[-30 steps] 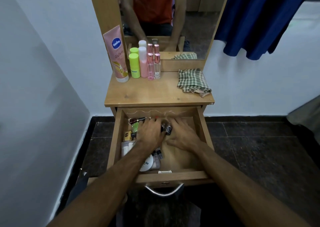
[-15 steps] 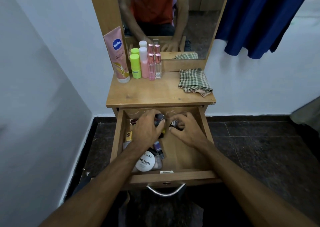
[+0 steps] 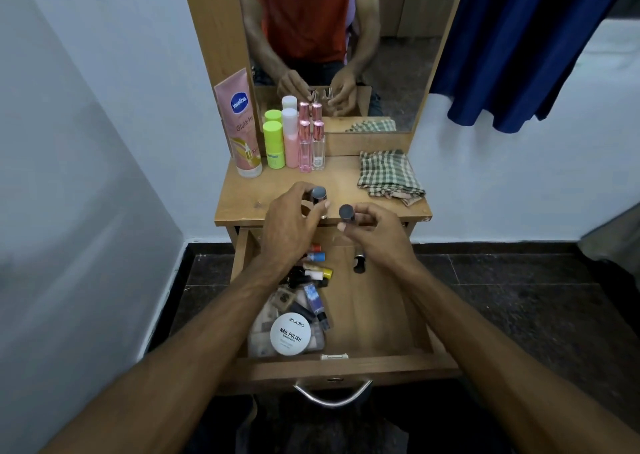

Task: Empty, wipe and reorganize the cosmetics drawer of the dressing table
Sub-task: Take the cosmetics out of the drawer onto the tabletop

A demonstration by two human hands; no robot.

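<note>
Pinched in my left hand (image 3: pixel 291 220) is a small dark-capped cosmetic bottle (image 3: pixel 318 193), fingers curled round it over the front of the wooden dressing-table top (image 3: pixel 242 204); my right hand (image 3: pixel 375 237) grips a second dark-capped bottle (image 3: pixel 346 212) in the same way, just above the table's front edge. Both hands hold their loads clear of the open wooden drawer (image 3: pixel 346 363), which sits below them at six o'clock.

Emptying looks only partly done, to my eye. A heap of small tubes and nail-polish bottles (image 3: pixel 313 270) lies along the drawer's left side, with a round white tub marked nail polish (image 3: pixel 290 336) at its near end and one dark stick (image 3: pixel 359 263) alone toward the back right. All of that I judge has yet to come out.

At eleven o'clock on the top stand a pink lotion tube (image 3: pixel 241 124), a green-capped stick (image 3: pixel 273 144), a pink bottle with a white cap (image 3: pixel 290 138) and two clear perfume bottles (image 3: pixel 311 147). A folded green checked cloth (image 3: pixel 388 176) lies at one o'clock, not in use, so wiping and rearranging remain.
</note>
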